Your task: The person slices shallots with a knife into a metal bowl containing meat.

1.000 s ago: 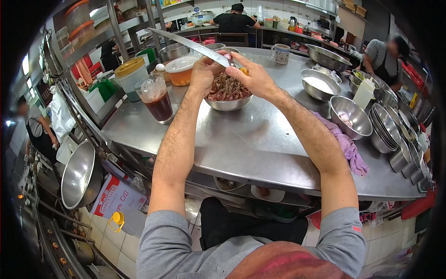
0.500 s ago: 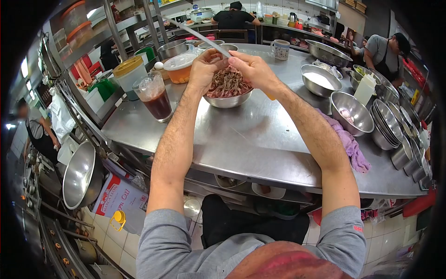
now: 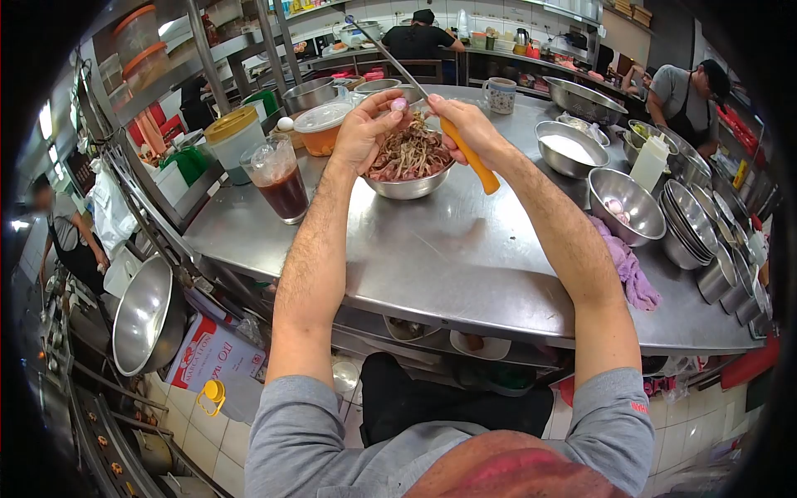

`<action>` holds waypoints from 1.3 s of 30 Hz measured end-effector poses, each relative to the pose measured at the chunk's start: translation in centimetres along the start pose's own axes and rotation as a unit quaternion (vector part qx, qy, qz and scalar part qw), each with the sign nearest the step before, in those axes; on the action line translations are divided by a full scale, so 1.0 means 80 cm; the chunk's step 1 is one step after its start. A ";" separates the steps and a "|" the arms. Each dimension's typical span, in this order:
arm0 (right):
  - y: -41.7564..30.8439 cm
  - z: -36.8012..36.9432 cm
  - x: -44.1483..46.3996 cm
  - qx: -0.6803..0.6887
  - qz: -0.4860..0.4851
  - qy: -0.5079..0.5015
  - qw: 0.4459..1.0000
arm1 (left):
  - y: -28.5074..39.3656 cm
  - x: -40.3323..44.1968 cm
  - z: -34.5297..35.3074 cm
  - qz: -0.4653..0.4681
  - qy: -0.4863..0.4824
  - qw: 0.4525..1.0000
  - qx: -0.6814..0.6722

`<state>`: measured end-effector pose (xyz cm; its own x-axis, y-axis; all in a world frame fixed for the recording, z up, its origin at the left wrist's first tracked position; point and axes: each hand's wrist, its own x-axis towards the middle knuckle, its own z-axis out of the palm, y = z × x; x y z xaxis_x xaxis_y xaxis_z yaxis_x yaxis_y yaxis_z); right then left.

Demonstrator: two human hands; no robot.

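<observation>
Between its fingertips my left hand [image 3: 365,133] pinches a small pinkish shallot [image 3: 399,104]. My right hand [image 3: 473,133] is closed around a long knife [image 3: 471,156] near where its yellow handle meets the blade. The blade points up and to the left, away from me, beside the shallot. Both hands are raised over a steel bowl [image 3: 407,189] heaped with reddish-brown shredded peelings [image 3: 408,153].
Left on the steel table [image 3: 432,266] are a glass of dark drink [image 3: 282,189] and an orange-filled tub [image 3: 322,133]. To the right sit a bowl of shallots [image 3: 627,224], a white-filled bowl [image 3: 571,162] and a purple cloth [image 3: 635,278]. Other people stand farther off.
The knife has turned to a steeper angle, its yellow handle now showing below my right hand. My hands have moved slightly apart, and the shallot shows in my left fingertips.
</observation>
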<state>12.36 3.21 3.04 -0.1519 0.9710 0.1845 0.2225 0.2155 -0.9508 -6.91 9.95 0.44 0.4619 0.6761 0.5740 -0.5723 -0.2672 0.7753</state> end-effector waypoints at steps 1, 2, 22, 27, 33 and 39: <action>-0.001 0.003 -0.001 0.000 0.000 -0.001 1.000 | -0.001 0.001 0.001 0.005 0.012 1.000 0.011; -0.004 0.008 -0.007 -0.005 -0.039 -0.002 0.999 | -0.001 0.001 0.002 0.010 0.023 0.999 0.023; -0.009 0.026 -0.021 -0.100 -0.176 -0.037 0.979 | -0.008 0.003 0.000 0.008 0.045 0.998 0.036; 0.002 0.024 -0.010 -0.171 -0.228 -0.009 0.959 | -0.007 -0.001 0.006 0.016 0.048 0.997 0.051; -0.001 0.023 -0.014 -0.199 -0.232 0.008 0.952 | -0.008 0.000 0.006 0.014 0.045 0.998 0.049; 0.014 0.022 0.000 -0.253 -0.329 0.055 0.908 | -0.005 -0.003 0.011 0.016 0.071 0.996 0.041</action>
<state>10.95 3.29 1.53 -0.3214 0.6135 0.7213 0.5372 0.7454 -0.3946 -6.19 9.27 0.24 0.3405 0.7552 0.5602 -0.5249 -0.3417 0.7796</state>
